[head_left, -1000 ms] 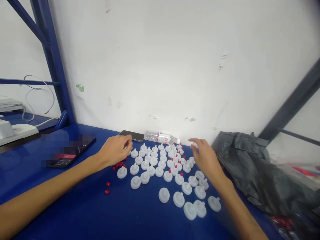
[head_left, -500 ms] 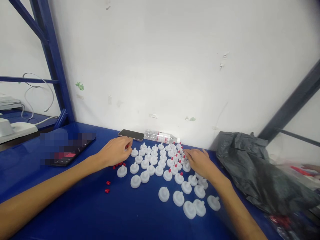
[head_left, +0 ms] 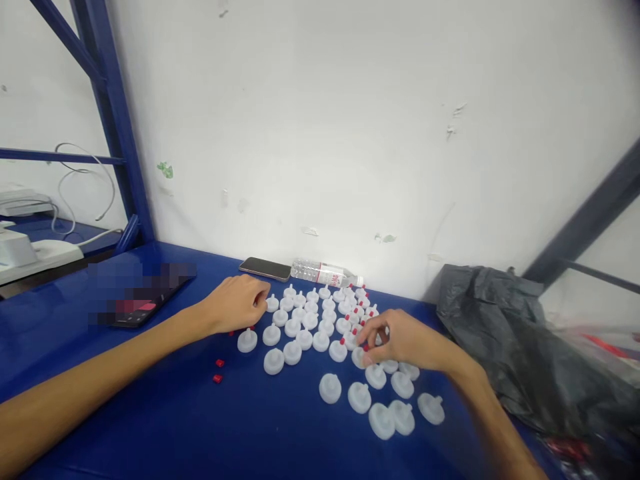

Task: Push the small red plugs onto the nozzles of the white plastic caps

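Several white round plastic caps [head_left: 300,327] with short stems stand in rows on the blue table [head_left: 165,413]; some at the back right carry small red tips [head_left: 357,297]. My left hand [head_left: 235,305] rests curled at the left edge of the rows, fingers closed near a cap; whatever they hold is hidden. Just under it lie a few loose red pieces [head_left: 219,371]. My right hand [head_left: 400,340] hovers low over the right side of the rows, thumb and fingers pinched on a small red tip at a white cap [head_left: 359,358].
A phone [head_left: 265,268] and a lying water bottle [head_left: 325,273] sit against the white wall. A dark tablet [head_left: 145,300] lies at left. A crumpled black plastic bag [head_left: 505,333] fills the right side. Blue rack posts [head_left: 113,127] stand at the left.
My right hand has come back from the far right of the rows toward me and closed into a pinch on a cap in the nearer rows. My left hand has barely moved.
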Demonstrator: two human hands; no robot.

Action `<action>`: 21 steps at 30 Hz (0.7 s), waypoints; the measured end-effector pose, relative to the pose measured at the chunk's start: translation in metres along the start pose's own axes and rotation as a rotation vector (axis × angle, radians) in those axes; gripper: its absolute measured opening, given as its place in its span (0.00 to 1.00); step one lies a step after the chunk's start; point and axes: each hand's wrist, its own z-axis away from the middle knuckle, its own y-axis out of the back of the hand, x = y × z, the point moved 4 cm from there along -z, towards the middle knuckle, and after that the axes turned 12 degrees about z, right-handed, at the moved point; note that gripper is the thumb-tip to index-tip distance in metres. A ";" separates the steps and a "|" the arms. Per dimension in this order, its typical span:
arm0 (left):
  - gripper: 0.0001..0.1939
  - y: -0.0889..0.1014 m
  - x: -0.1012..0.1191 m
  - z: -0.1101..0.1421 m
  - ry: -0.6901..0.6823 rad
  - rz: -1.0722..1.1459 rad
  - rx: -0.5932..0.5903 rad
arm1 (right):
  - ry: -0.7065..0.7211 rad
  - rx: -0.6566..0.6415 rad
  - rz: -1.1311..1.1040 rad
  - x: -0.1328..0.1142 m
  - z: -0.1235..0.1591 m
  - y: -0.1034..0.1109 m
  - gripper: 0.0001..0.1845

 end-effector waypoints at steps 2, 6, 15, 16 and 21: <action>0.14 0.001 0.000 0.001 -0.017 0.007 0.006 | 0.009 -0.022 -0.024 0.001 -0.002 -0.004 0.16; 0.15 0.003 -0.001 0.002 -0.073 0.029 0.072 | 0.051 0.051 -0.079 -0.005 0.004 0.004 0.14; 0.12 0.010 0.011 0.014 -0.417 0.162 0.346 | 0.179 0.601 0.055 -0.031 0.007 0.009 0.11; 0.13 0.010 0.016 0.018 -0.469 0.168 0.364 | 0.205 0.630 0.084 -0.035 0.004 0.002 0.10; 0.09 0.003 0.046 0.039 -0.703 0.141 0.360 | 0.426 0.687 0.178 -0.060 -0.007 -0.034 0.16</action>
